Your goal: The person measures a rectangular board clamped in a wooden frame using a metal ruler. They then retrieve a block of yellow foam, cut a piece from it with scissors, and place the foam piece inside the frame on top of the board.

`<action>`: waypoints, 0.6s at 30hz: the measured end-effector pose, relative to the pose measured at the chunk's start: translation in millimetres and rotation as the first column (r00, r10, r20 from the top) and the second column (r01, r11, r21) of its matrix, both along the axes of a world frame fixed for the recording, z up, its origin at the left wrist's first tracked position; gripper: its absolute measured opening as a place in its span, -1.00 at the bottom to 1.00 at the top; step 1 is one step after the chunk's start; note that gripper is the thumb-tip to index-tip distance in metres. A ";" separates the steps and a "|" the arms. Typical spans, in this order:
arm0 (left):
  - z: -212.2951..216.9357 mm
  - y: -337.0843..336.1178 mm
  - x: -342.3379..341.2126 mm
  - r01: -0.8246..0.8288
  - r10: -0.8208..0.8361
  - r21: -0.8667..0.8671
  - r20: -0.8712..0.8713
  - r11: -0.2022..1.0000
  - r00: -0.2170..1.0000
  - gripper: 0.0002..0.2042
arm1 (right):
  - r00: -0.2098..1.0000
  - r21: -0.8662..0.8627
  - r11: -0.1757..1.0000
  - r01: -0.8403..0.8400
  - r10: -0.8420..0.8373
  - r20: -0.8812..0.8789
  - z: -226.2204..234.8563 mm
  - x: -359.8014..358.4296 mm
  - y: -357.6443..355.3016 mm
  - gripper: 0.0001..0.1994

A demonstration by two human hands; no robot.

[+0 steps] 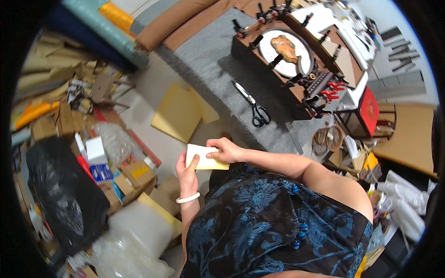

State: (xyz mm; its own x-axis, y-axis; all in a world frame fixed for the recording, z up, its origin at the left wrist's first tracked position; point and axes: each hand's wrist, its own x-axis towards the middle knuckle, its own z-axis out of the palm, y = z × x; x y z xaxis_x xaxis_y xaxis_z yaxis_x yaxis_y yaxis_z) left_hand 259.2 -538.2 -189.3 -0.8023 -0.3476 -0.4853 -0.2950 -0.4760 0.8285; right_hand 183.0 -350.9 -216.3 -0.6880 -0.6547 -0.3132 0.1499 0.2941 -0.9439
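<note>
Between both hands I hold a small rectangular pale yellow foam piece with a whitish top face. My left hand grips its left end, thumb on top and fingers behind. At the other end my right hand pinches it, with the thumb on the top face. The foam is in front of my body, off the table. Beyond it on the grey felt-covered table lie black-handled scissors, partly spread.
A brown box frame ringed with black clamps stands on the table, a white plate with an orange-brown piece inside. Yellow sheets lie on the floor. Left are cardboard boxes and a black plastic bag; right, a red-topped stool.
</note>
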 end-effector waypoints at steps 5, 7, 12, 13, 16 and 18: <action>-17.9 -7.3 -70.2 0.109 -0.109 -0.016 -0.007 0.994 0.994 -0.70 | 0.983 -0.081 0.984 0.158 -0.164 -0.079 6.1 -40.7 4.0 -0.63; -24.1 -11.5 -89.7 0.162 -0.160 0.043 -0.056 0.986 0.986 -0.66 | 0.966 -0.116 0.963 0.242 -0.250 -0.063 -1.2 -50.0 8.1 -0.58; -2.0 -20.0 -136.2 0.617 -0.614 0.089 -0.062 0.782 0.787 -0.57 | 0.923 0.070 0.920 0.386 -0.383 -0.041 1.4 -49.6 23.7 -0.60; -10.1 -23.0 -144.2 0.678 -0.674 0.056 -0.069 0.733 0.735 -0.58 | 0.899 0.094 0.894 0.439 -0.435 -0.056 4.8 -43.7 23.2 -0.62; -18.9 -19.0 -168.9 0.736 -0.734 0.005 -0.067 0.677 0.676 -0.68 | 0.807 0.120 0.798 0.590 -0.581 -0.108 9.0 -27.6 5.4 -0.59; -30.5 -23.9 -185.0 0.755 -0.754 0.005 -0.063 0.655 0.654 -0.72 | 0.739 0.136 0.739 0.660 -0.671 0.061 13.2 -23.9 -6.8 -0.61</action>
